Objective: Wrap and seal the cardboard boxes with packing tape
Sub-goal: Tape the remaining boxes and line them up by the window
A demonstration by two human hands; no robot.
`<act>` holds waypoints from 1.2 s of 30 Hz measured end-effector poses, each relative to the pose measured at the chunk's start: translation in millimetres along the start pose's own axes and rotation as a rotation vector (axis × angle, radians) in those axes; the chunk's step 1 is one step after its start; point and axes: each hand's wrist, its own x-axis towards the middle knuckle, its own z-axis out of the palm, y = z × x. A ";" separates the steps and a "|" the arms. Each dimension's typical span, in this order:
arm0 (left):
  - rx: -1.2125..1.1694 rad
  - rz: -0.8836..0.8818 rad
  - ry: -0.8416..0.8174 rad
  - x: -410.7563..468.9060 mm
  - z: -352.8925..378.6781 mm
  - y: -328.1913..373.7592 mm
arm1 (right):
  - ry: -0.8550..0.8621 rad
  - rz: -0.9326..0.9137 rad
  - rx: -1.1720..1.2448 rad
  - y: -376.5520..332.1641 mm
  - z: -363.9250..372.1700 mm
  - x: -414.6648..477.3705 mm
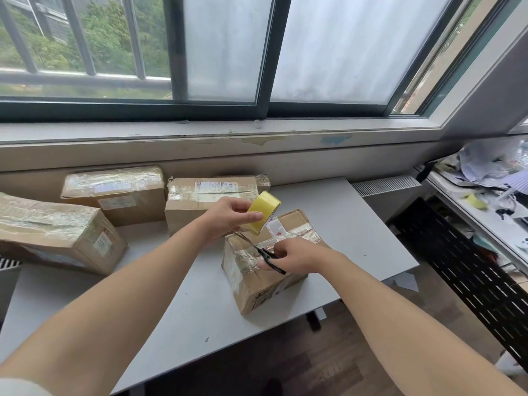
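Bearing illegible labels (pixel 276 227), box (pixel 265 290) sits beneath yellow tape roll (pixel 261 214) and scissors (pixel 267 255).

A table (pixel 357 238) fills the middle of the frame, below the window (pixel 223 47). The front box (pixel 265 287) sits on it, right of middle. The tape (pixel 261 215), in the left hand (pixel 228 218), is just above this box. The scissors (pixel 265 254), in the right hand (pixel 297 257), are over its top. The left box (pixel 57 238), middle box (pixel 120 195) and back box (pixel 194 204) sit behind, toward the left. A shelf (pixel 463 204) is at the right edge.
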 end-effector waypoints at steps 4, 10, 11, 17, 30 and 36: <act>-0.020 0.015 0.014 -2.1 0.4 3.1 | 0.045 -0.027 0.042 2.6 0.7 -1.0; -0.082 0.036 0.036 2.5 -0.2 8.8 | 0.076 -0.051 0.022 11.6 -1.3 -1.6; -0.098 0.040 0.038 3.1 0.9 11.6 | 0.077 -0.057 0.004 12.4 -1.2 -2.3; -0.196 0.044 0.055 9.1 4.7 16.0 | 0.119 -0.059 -0.018 18.4 3.7 0.0; -0.204 0.048 0.133 6.6 2.3 14.2 | 0.358 -0.034 -0.501 19.4 7.3 7.4; -0.287 0.046 0.200 3.6 -1.5 10.1 | 0.221 0.156 -0.418 12.5 10.2 7.5</act>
